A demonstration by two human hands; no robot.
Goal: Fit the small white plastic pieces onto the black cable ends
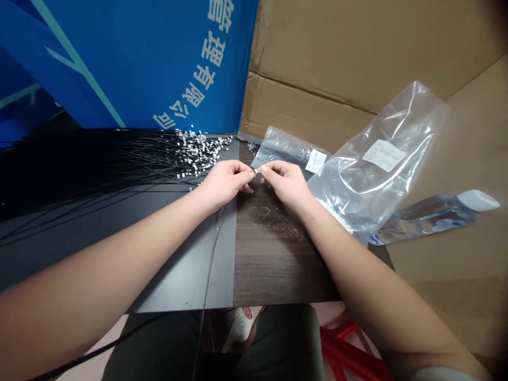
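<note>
- Left hand (224,185): closed, thumb and fingertips pinching a small white cable tip (256,170).
- Right hand (286,184): closed too, pinching the same tip from the other side. Tip mostly hidden by the fingers, exact shape unclear.
- Tip sits between the hands, held above a dark wood-grain tabletop (273,254).
- 10 o'clock, near left hand: bundle of black cables (119,164) fanning across a grey table panel (186,259), loose white tips (200,153) clustered at its ends.
- 7 o'clock: single black cable (212,254) drops over the table edge.
- 1 o'clock: small plastic bag (283,148), labelled, just beyond right hand.
- 2 o'clock: large clear plastic bag (377,159) with white label.
- 3 o'clock: water bottle (436,217) lying on its side on cardboard (456,264).
- 11 o'clock: blue banner (119,63) with white lettering.
</note>
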